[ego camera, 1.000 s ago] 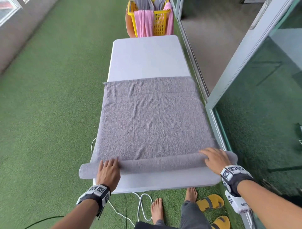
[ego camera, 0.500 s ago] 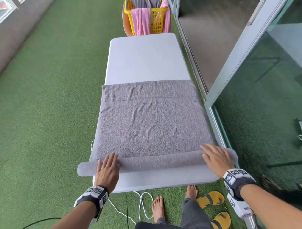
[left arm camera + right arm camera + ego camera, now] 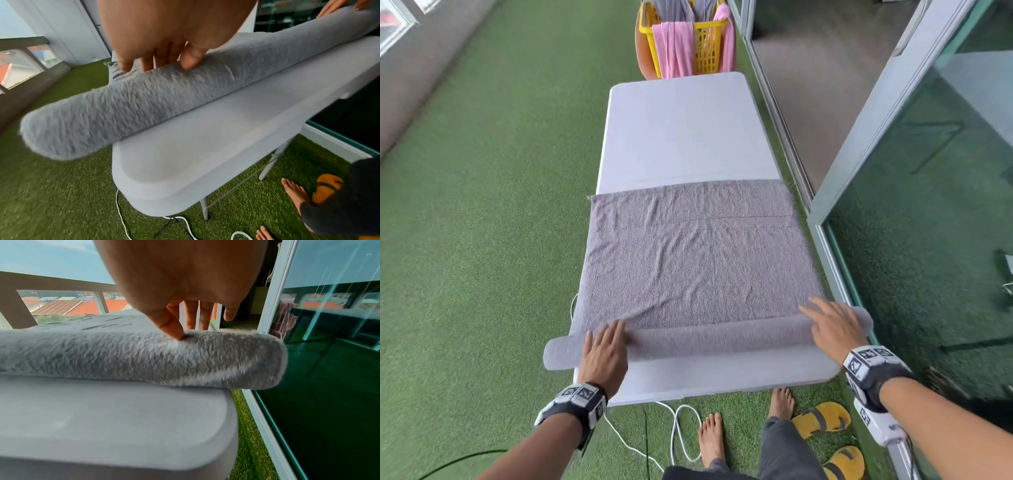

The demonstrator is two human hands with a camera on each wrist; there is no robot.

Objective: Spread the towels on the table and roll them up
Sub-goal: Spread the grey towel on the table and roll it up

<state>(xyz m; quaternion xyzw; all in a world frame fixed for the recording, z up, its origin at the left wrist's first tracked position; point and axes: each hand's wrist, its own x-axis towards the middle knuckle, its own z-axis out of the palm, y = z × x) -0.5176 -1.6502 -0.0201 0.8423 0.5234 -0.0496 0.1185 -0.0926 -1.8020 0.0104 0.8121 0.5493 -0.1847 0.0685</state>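
A grey towel (image 3: 695,260) lies spread across the near half of the white table (image 3: 688,137). Its near edge is rolled into a long tube (image 3: 715,337) that overhangs both table sides. My left hand (image 3: 604,346) lies flat on the roll (image 3: 144,97) near its left end, fingers straight. On the right end of the roll (image 3: 185,356) my right hand (image 3: 828,325) presses with straight fingers and the thumb tip (image 3: 179,335) dug into the pile.
A yellow basket (image 3: 702,44) with pink and grey towels stands beyond the table's far end. A glass sliding door (image 3: 893,171) runs close along the right. White cable (image 3: 678,431), bare feet and yellow sandals (image 3: 822,416) lie on green turf below the near edge.
Both hands have pushed the roll a little farther away from the near table edge, and the roll has grown slightly thicker. The flat stretch of towel is shorter.
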